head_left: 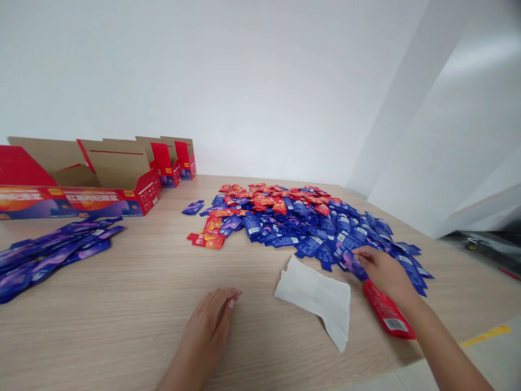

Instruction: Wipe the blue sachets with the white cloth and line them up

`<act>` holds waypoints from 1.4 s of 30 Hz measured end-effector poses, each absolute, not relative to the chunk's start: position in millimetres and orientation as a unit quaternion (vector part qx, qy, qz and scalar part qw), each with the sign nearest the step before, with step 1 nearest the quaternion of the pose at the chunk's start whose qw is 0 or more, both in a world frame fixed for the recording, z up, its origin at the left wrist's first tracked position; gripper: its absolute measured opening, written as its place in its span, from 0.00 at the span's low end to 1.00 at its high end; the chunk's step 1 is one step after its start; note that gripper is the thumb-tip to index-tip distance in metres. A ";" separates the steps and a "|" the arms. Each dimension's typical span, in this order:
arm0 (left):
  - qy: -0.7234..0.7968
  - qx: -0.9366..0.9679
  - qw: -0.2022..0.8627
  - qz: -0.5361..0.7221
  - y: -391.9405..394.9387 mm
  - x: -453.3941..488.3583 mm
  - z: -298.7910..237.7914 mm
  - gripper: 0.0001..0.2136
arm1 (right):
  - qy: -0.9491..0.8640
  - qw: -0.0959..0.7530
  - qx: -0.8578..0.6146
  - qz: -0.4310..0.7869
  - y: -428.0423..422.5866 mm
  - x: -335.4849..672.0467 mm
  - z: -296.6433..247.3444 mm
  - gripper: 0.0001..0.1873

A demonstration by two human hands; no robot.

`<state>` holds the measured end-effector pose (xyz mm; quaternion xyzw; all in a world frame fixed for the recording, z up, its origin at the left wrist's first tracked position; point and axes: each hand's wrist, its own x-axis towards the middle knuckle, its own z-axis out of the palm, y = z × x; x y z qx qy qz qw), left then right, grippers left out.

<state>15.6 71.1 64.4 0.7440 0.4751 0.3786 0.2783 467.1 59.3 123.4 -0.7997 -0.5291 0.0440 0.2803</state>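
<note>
My right hand (pixel 382 271) is closed on a blue sachet (pixel 355 266), pinching it at the right front edge of the heap. Below that hand lies a red pouch (pixel 388 315) with a barcode label, partly covered by the hand and wrist. My left hand (pixel 214 312) rests over the table with loosely bent fingers and nothing visible in it. Between the hands is a crumpled white cloth (pixel 315 293). Beyond it spreads a heap of blue sachets (pixel 301 222), with red sachets (pixel 264 198) mostly at the back and top.
Open red cardboard boxes (pixel 77 201) stand in a row at the back left. In front of them, blue strip packs (pixel 61 252) lie piled. A few red packets (pixel 207 239) sit at the heap's left edge. The wooden table (pixel 134 304) ends near the yellow floor tape (pixel 486 335).
</note>
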 end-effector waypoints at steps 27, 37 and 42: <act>0.571 0.743 0.046 0.345 26.4 37.2 47.0 0.20 | -0.663 0.309 -0.682 -0.008 7.7 296.4 74.9 0.24; 0.367 0.861 -0.241 0.258 29.4 50.6 7.3 0.28 | -0.647 0.286 -0.706 0.026 1.4 338.8 52.6 0.26; 0.393 0.820 -0.305 0.284 27.3 60.9 -11.0 0.24 | -0.597 0.414 -0.683 0.081 2.9 291.7 74.3 0.26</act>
